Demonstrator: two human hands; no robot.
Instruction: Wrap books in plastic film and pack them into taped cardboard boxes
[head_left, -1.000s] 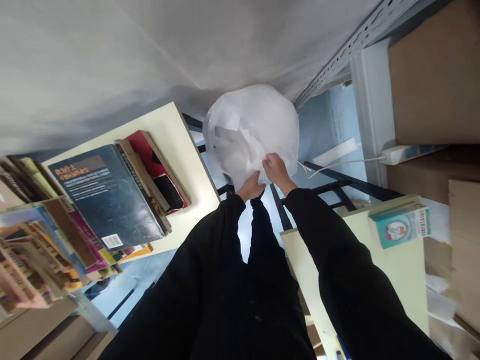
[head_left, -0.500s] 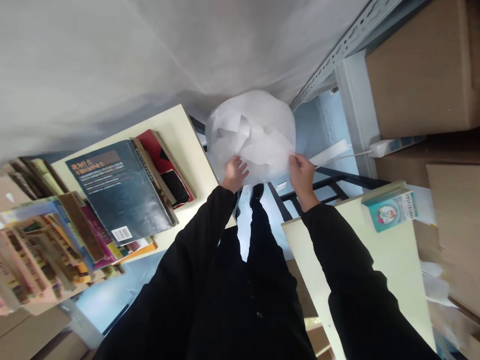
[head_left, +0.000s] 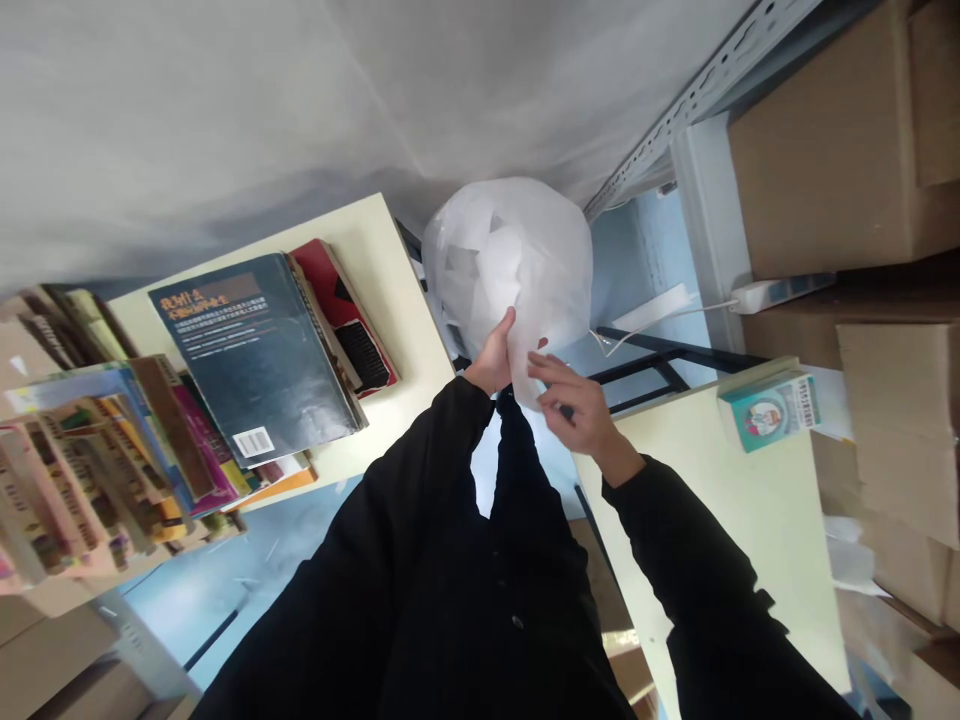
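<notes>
A translucent white plastic bag (head_left: 517,255), stuffed with crumpled paper, bulges on the floor between two pale tables. My left hand (head_left: 493,357) grips the bag's lower edge, thumb up against the plastic. Just to its right, my right hand (head_left: 577,402) has its fingers curled and pinched on a fold of the bag's mouth. Both black sleeves reach forward above my dark trousers.
A pale table (head_left: 375,300) at the left carries a dark blue book (head_left: 255,355) on stacked books. At the right, another pale table (head_left: 742,500) bears a teal book (head_left: 769,410). Cardboard boxes (head_left: 832,150) fill metal shelving at the right. A white power strip (head_left: 780,290) trails a cord.
My hands were spread apart on the bag's two sides half a second ago. They have come together at the bag's lower edge, the right one drawing back towards me.
</notes>
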